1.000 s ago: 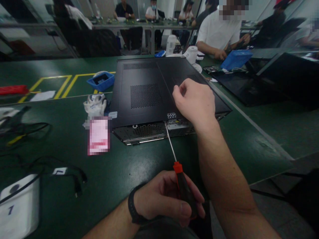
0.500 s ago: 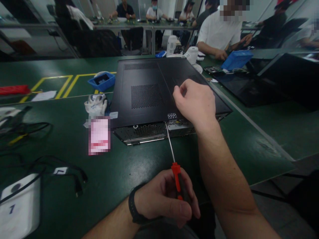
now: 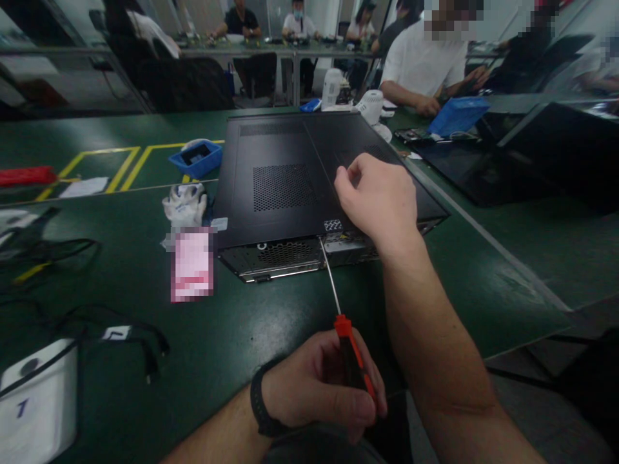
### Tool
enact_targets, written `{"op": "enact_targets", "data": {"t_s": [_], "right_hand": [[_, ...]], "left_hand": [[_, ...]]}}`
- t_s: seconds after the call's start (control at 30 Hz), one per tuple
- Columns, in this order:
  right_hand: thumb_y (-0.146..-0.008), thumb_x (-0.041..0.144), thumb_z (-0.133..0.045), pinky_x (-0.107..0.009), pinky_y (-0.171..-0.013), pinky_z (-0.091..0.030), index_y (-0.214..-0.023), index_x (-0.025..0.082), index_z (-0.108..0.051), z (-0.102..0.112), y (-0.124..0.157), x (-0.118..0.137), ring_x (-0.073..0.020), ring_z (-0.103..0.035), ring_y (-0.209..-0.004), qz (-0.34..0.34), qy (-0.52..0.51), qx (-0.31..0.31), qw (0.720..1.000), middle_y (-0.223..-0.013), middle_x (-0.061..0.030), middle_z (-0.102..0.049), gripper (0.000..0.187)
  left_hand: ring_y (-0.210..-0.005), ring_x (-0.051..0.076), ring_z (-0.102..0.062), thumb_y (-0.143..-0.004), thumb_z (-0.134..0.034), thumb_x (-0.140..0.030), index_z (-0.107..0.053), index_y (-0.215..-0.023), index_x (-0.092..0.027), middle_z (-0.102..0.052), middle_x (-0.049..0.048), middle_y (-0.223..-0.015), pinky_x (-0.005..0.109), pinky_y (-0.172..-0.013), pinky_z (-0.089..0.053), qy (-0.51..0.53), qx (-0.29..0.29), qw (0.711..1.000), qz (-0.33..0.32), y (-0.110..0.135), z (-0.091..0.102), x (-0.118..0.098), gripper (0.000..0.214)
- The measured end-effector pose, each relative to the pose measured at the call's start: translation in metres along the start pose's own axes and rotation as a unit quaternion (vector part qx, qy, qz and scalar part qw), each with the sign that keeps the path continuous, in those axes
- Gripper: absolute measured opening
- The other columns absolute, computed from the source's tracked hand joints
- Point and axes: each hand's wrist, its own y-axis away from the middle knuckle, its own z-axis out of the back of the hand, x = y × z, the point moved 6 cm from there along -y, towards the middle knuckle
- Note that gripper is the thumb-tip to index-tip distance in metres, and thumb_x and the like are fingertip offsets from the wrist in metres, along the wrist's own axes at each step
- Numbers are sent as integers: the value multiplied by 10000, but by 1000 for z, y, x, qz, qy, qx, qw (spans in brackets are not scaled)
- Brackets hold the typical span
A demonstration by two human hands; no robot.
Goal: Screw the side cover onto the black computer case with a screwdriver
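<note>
A black desktop computer case [image 3: 275, 145] lies flat on the green table, its metal rear panel facing me. My left hand [image 3: 316, 393], with a dark band on its wrist, is wrapped round a red and black screwdriver [image 3: 343, 327]. The shaft slants up from the handle, and its tip meets the upper edge of the rear panel near the middle. On the case's top, near its right rear corner, rests my right hand [image 3: 384, 196] with curled fingers. I see nothing held in it; its inner fingers are partly hidden.
Left of the case are work gloves [image 3: 185, 203], a blue tray [image 3: 197, 160] and a blurred pink-and-white item [image 3: 192, 264]. Black cables [image 3: 140, 328] and a white device [image 3: 43, 393] lie nearer left. Dark panels [image 3: 464, 167] lie right. A person in white [image 3: 425, 61] works beyond.
The screwdriver handle has turned within my left hand, and its red stripe now faces another way. My right hand stays in place on the case.
</note>
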Motion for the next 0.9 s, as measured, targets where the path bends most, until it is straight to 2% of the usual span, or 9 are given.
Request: {"op": "enact_targets", "data": {"t_s": [0.13, 0.47, 0.67, 0.77, 0.9], "right_hand": [[-979, 447, -486, -441, -816, -509, -926, 196, -729, 0, 0, 0, -303, -688, -862, 3, 4, -5, 1000, -862, -128, -735, 353], [-973, 441, -499, -420, -806, -497, -910, 205, -727, 1, -1, 0, -284, -670, -846, 7, 4, -15, 1000, -840, -111, -728, 334], [-976, 444, -495, -431, -813, -501, -921, 200, -724, 0, 0, 0, -288, -675, -850, 1, 1, -5, 1000, -854, -120, -728, 339], [-976, 443, -495, -428, -815, -502, -917, 197, -723, 0, 0, 0, -290, -674, -863, 3, -4, -7, 1000, -849, -120, -727, 340], [-980, 443, -492, -441, -839, -496, -930, 198, -720, 0, 0, 0, -302, -678, -902, 1, -8, 0, 1000, -872, -125, -725, 338]], "left_hand": [[-525, 75, -644, -766, -898, -264, -568, -979, -164, -729, 29, -847, 152, -470, -507, 22, 4, 1000, 6, 0, 0, 1, 405], [-611, 79, -660, -697, -947, -305, -733, -1031, -122, -719, 65, -873, 171, -560, -554, -6, -33, 998, 55, 6, 0, -2, 437], [-509, 68, -627, -683, -954, -307, -672, -927, -137, -688, 7, -768, 151, -461, -524, 3, -23, 999, 21, 2, 0, 0, 410], [-511, 81, -652, -694, -948, -305, -647, -914, -140, -710, 16, -800, 157, -459, -530, 10, -10, 1000, 5, 2, 0, 0, 408], [-541, 91, -672, -708, -941, -299, -662, -976, -142, -738, 37, -831, 164, -488, -539, 22, -12, 1000, 15, 3, 1, 0, 417]]}}
